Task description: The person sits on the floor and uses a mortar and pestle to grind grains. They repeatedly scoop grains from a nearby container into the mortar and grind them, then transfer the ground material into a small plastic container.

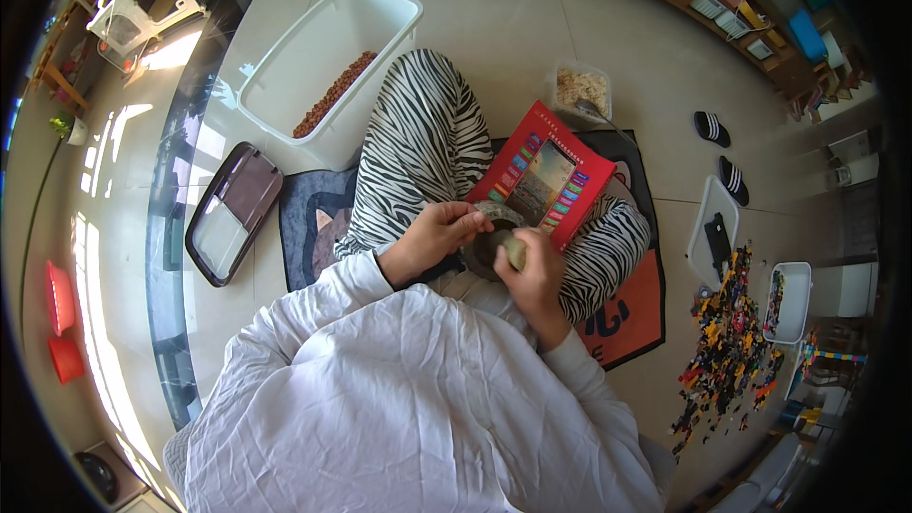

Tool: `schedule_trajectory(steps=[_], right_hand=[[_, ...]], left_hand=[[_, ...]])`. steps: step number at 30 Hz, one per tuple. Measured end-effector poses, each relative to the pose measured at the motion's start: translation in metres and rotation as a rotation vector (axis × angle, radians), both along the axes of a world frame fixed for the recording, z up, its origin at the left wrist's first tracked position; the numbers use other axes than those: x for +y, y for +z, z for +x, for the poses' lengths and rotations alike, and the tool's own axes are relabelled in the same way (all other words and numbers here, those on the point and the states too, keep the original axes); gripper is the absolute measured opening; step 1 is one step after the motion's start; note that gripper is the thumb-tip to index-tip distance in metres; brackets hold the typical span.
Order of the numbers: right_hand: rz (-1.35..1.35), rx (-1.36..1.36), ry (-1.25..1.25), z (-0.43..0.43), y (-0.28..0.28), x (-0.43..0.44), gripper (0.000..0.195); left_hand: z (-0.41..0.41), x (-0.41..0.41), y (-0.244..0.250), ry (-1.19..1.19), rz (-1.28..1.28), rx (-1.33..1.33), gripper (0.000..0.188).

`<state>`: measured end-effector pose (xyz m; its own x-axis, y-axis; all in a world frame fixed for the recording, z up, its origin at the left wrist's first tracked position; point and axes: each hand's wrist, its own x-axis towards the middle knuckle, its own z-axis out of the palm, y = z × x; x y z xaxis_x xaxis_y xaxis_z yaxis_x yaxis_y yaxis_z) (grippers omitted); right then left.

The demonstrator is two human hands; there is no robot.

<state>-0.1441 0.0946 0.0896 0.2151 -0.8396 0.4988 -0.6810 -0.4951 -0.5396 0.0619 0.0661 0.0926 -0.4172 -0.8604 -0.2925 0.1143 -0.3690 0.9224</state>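
Observation:
A dark stone mortar (482, 249) sits between my crossed legs, at the near edge of a red printed booklet (524, 157) lying across my lap. My right hand (536, 267) is closed around a pale greenish stone pestle (516, 254) at the mortar's right side. On the left side of the bowl, my left hand (449, 228) has thumb and fingertips pinched together over the rim; whether something small is between them cannot be seen. The bottom of the mortar is dark, and its contents are unclear.
Brown pellets (335, 94) lie in a large white tub (260, 78) at the front left, near a dark-framed lid (246, 228). A clear container of pale flakes (581, 85) holds a spoon (591, 108). Right are slippers (711, 128), scattered toy bricks (727, 342) and a white bin (798, 320).

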Motion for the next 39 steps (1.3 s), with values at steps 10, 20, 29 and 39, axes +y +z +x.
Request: schedule_trajectory(steps=[10, 20, 29, 39], right_hand=[[-0.168, -0.162, -0.015, -0.006, 0.031, 0.006, 0.035], [-0.197, -0.234, -0.013, -0.007, 0.043, 0.002, 0.036], [-0.068, -0.156, -0.002, -0.002, 0.014, 0.000, 0.035], [0.035, -0.096, 0.035, 0.002, 0.002, -0.004, 0.036]], left_hand=[[-0.004, 0.001, -0.003, -0.055, -0.381, -0.347, 0.025], [0.003, -0.001, -0.008, 0.102, -0.193, -0.247, 0.030], [0.005, -0.003, -0.002, 0.239, 0.129, 0.078, 0.029], [0.000, -0.002, 0.012, 0.210, 0.112, -0.039, 0.029]])
